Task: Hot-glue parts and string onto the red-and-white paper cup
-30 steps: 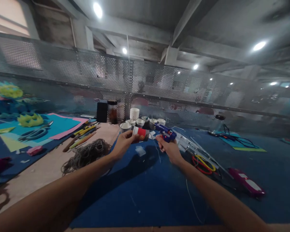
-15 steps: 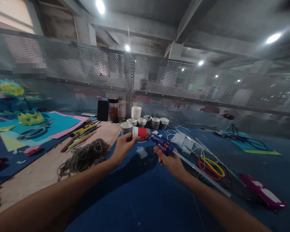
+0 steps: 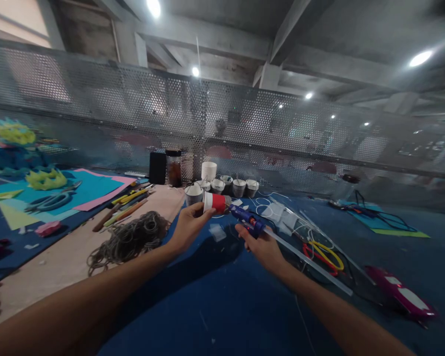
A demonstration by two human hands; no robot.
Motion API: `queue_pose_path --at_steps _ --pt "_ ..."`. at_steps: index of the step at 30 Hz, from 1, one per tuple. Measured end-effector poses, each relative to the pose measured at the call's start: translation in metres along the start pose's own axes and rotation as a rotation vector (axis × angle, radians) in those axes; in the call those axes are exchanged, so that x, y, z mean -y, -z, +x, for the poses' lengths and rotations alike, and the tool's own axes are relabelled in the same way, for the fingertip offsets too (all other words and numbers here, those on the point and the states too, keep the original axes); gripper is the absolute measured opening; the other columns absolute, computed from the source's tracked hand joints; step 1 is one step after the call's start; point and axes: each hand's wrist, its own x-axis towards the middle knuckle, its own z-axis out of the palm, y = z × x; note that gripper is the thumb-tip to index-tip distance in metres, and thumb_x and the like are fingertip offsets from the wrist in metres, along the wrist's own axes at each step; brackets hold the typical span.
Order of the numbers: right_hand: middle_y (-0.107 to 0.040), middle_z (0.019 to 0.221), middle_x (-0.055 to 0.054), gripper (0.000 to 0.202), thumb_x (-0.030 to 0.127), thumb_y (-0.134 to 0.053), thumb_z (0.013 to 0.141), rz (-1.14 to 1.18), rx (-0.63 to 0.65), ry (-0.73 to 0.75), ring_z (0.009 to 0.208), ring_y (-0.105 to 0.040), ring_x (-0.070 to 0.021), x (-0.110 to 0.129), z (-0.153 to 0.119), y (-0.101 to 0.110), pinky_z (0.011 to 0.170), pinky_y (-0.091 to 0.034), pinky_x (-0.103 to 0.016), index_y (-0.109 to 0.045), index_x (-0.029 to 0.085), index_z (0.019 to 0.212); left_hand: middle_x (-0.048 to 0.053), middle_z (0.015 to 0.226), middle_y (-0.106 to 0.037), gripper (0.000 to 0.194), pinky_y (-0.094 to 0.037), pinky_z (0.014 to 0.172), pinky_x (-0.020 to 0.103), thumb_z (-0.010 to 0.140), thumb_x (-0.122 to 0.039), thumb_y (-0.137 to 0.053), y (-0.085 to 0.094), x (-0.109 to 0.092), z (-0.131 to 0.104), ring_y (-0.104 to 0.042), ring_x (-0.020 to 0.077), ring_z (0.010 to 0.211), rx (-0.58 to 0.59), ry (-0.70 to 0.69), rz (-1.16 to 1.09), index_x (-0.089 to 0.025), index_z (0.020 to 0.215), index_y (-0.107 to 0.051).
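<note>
Perforated metal mesh (image 3: 96, 104) walls off the far side of your bench across the whole width of the frame, under a concrete ceiling with round lights. Blue felt (image 3: 222, 306) covers the centre and right of the bench; a pale strip (image 3: 59, 262) runs diagonally at lower left.

Your left hand (image 3: 187, 225), just left of centre, has its fingers clamped round a red and white cup (image 3: 215, 202), held on its side above the felt with its base toward the right. Your right hand (image 3: 261, 247), just right of centre, is wrapped tight on the grip of a blue glue gun (image 3: 246, 220); the nozzle points up and left and meets the cup's base. A long clear glue stick (image 3: 311, 259) trails from the gun's back toward lower right.

Behind the cup, close to the mesh, stand a row of small cups (image 3: 226, 187), a stack of white cups (image 3: 209, 171), a jar (image 3: 173, 168) and a black box (image 3: 157, 168). At left centre lie a tangle of string (image 3: 128, 240), pencils (image 3: 124, 205), scissors (image 3: 50, 201) and coloured paper (image 3: 89, 190). Right of your hands sit red and yellow wire loops (image 3: 324, 254) and a magenta tool (image 3: 402, 294).

Open felt lies below your forearms, down to the bottom edge; the right side narrows between the wire loops and the magenta tool.
</note>
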Motion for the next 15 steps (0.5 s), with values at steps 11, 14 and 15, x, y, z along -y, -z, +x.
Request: queue_pose_path --at_steps 11,14,15 --pt "-0.062 0.064 -0.002 0.038 0.057 -0.066 0.083 0.01 0.003 0.047 0.06 -0.061 -0.0181 0.006 -0.002 0.001 0.06 -0.05 -0.031 -0.066 0.021 0.071 0.006 0.079 -0.074 0.024 -0.049 0.061 0.027 0.083 -0.037 -0.068 0.0 -0.005 -0.001 -0.064 0.021 0.075 0.009 0.038 -0.035 -0.014 0.086 -0.074" --pt "-0.06 0.062 -0.002 0.037 0.056 -0.066 0.082 0.03 0.011 0.049 0.062 -0.061 -0.019 0.011 -0.002 0.002 0.062 -0.051 -0.032 -0.065 0.022 0.069 0.007 0.083 -0.075 0.025 -0.049 0.064 0.028 0.083 -0.037 -0.069 0.0 -0.007 -0.002 -0.065 0.0209 0.075 0.009 0.068 -0.042 -0.013 0.088 -0.074" --pt "-0.061 0.063 -0.002 0.037 0.057 -0.065 0.082 0.038 0.014 0.054 0.063 -0.061 -0.0194 0.013 -0.003 0.002 0.064 -0.051 -0.032 -0.065 0.022 0.07 0.008 0.084 -0.075 0.025 -0.049 0.064 0.028 0.083 -0.037 -0.069 0.0 -0.007 -0.002 -0.065 0.0209 0.076 0.007 0.074 -0.04 -0.013 0.089 -0.074"
